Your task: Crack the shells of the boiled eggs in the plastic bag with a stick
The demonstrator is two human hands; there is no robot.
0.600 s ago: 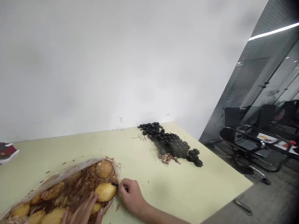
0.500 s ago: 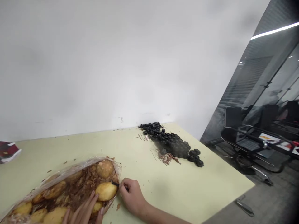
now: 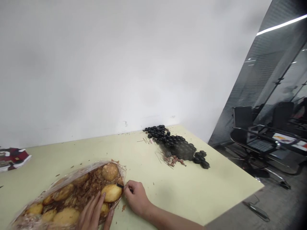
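A clear plastic bag (image 3: pixel 45 195) lies at the lower left with several potatoes and brown peel scraps inside. Stretched fingers of my left hand (image 3: pixel 92 212) reach over the contents, their tips against a pale yellow potato (image 3: pixel 111 193); the thumb is below it. At the bag's right edge my right hand (image 3: pixel 136 196) is closed around a thin black tool (image 3: pixel 120 185). Its tip points left, over the potato's upper right end; most of the tool is hidden in the fist, so its kind cannot be made out.
Black round plastic pieces (image 3: pixel 176 143) lie heaped at the table's back right, beside thin wires and reddish-brown scraps (image 3: pixel 174 160). A red and white object (image 3: pixel 14 158) sits at the left. Beyond the pale table (image 3: pixel 192 191) stand black chairs (image 3: pixel 249 131); a white wall (image 3: pixel 144 64) rises behind.
The view has shifted slightly left, so the bag and hands appear further right and more of the red and white object shows. Both hands keep nearly the same positions at the potato.
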